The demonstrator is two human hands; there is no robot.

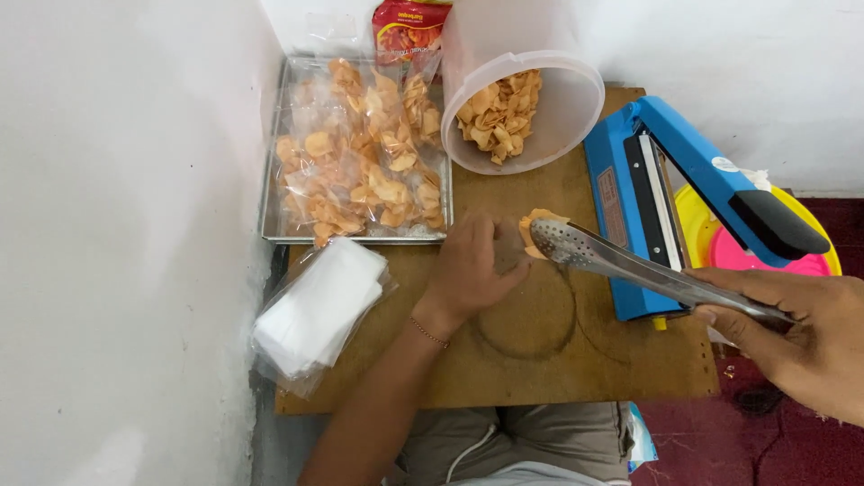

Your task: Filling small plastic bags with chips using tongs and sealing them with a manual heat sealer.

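Note:
My right hand [801, 337] grips the handle of metal tongs [621, 263], whose perforated tips pinch a few orange chips [533, 225] over the wooden board [540, 360]. My left hand [472, 265] rests on the board, fingers curled around what looks like a small clear bag; the bag itself is hard to make out. The chips hang right beside my left thumb. A tilted clear plastic tub [558, 126] holding loose chips [499, 112] lies just behind.
A metal tray [270, 225] at the back left holds several filled chip bags [360, 153]. A stack of flat clear bags [315, 310] lies at the left. A blue heat sealer [684, 189] stands open at the right, beside a yellow-and-pink container [756, 256]. White walls close off left and back.

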